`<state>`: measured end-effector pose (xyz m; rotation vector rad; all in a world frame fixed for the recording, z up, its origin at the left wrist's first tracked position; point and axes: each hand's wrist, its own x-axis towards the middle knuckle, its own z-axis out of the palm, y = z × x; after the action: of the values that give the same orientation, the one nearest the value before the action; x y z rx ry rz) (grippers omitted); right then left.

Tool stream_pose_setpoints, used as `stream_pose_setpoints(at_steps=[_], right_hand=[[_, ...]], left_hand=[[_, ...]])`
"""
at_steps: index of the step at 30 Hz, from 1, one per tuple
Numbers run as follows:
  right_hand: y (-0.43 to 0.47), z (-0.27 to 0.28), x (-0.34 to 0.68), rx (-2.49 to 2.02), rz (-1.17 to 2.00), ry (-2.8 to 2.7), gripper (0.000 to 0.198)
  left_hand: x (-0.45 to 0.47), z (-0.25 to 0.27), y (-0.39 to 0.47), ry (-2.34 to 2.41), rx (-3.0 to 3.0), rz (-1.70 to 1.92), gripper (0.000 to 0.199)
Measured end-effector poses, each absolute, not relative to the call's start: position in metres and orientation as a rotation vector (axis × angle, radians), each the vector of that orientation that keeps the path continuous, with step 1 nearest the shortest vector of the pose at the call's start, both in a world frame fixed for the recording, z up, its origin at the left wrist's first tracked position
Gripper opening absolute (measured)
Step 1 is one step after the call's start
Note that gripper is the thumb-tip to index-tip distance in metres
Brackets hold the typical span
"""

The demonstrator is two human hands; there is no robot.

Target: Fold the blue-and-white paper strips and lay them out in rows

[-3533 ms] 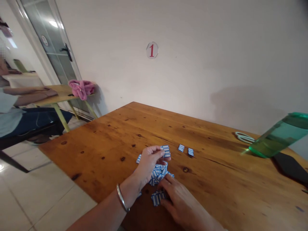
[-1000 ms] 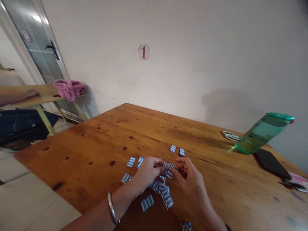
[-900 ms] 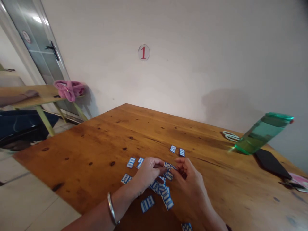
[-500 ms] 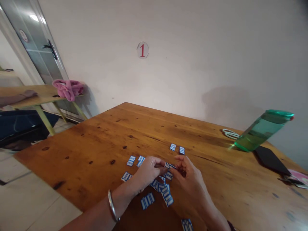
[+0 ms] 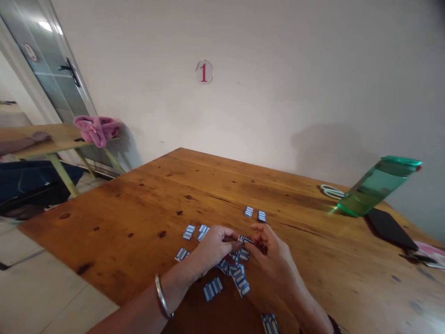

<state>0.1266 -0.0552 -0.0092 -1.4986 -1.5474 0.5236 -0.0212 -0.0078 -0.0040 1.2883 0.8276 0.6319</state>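
Between my two hands is a small flat blue-and-white striped piece (image 5: 245, 240). Thumb and fingers of my left hand (image 5: 215, 246), its wrist wearing a silver bangle (image 5: 161, 296), pinch the piece's left side. My right hand (image 5: 274, 253) grips the right side with thumb and bent fingers. Similar striped pieces lie around and below the hands: an overlapping cluster (image 5: 239, 278), a separate piece (image 5: 213, 289), another piece (image 5: 189, 232) to the left and a pair (image 5: 249, 211) beyond the hands. My left hand partly covers some of them.
On the right of the wooden table (image 5: 149, 195) stand a tilted green bottle (image 5: 377, 190), a dark flat case (image 5: 391, 229) and a white cable (image 5: 332, 191). A pink cloth (image 5: 97, 130) and another person's hand (image 5: 41, 136) rest on a table at left.
The view has shifted very slightly. Both hands keep nearly the same pose around the striped piece, and the loose pieces stay where they were.
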Motion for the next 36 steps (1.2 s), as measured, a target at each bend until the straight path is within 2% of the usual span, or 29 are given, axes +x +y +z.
stream_pose_setpoints(at_steps=[9, 14, 21, 27, 36], right_hand=[[-0.055, -0.009, 0.122, -1.493, 0.495, -1.509, 0.022], [-0.054, -0.009, 0.121, -1.437, 0.652, -1.394, 0.022], [-0.051, -0.007, 0.125, -1.383, 0.791, -1.238, 0.027], [-0.057, -0.005, 0.118, -1.49, 0.698, -1.563, 0.017], [-0.042, -0.002, 0.104, -1.763, 0.535, -2.106, 0.012]], left_hand=[[-0.02, -0.005, -0.006, 0.817, 1.311, 0.671, 0.027], [-0.021, -0.005, -0.004, 0.783, 1.269, 0.753, 0.024], [-0.037, 0.009, 0.007, 0.831, 0.963, 1.077, 0.021], [-0.054, 0.016, 0.017, 0.727, 0.576, 1.196, 0.018], [-0.057, 0.016, 0.018, 0.629, 0.429, 1.182, 0.015]])
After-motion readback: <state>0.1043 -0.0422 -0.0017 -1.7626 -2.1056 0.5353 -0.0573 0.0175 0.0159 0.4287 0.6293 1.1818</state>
